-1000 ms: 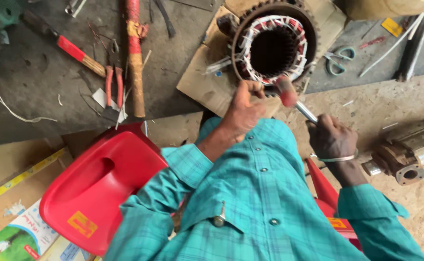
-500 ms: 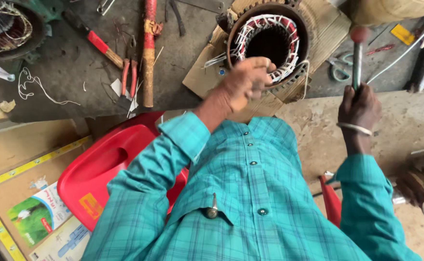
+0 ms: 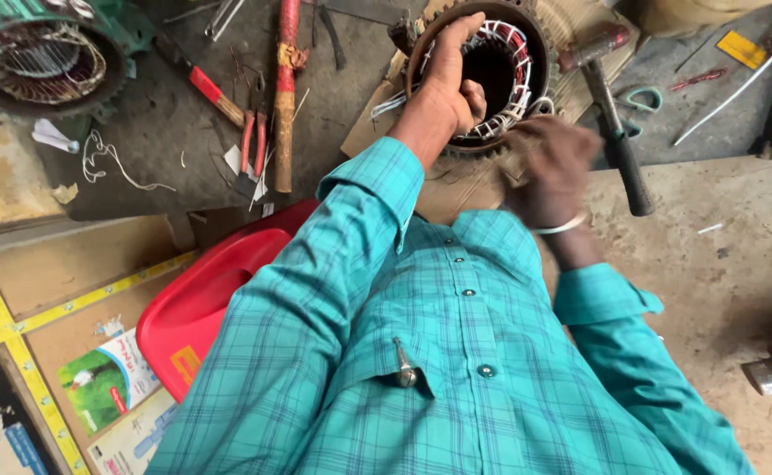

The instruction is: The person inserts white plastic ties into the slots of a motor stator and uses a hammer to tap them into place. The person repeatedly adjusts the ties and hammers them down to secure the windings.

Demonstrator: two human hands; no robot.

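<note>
A round motor stator (image 3: pixel 526 44) with white and red windings lies on cardboard (image 3: pixel 456 189) on the floor ahead of me. My left hand (image 3: pixel 446 84) grips its near-left rim, fingers curled over the windings. My right hand (image 3: pixel 555 167) is blurred at the stator's lower right edge, fingers apart and holding nothing. A hammer (image 3: pixel 613 119) with a dark handle lies just right of that hand, its head beside the stator rim. My teal checked shirt fills the lower middle of the view.
A second, green-cased stator (image 3: pixel 43 57) sits at the top left. A red-handled screwdriver (image 3: pixel 205 88), pliers (image 3: pixel 249 149) and a red-wrapped stick (image 3: pixel 285 97) lie on the dark floor. A red plastic stool (image 3: pixel 214 303) is under me, with scissors (image 3: pixel 641 101) at the right.
My right hand has let go of the raised hammer, which now lies beside the stator. That hand has moved down-left to the stator's edge, and my left hand has slid further onto the rim.
</note>
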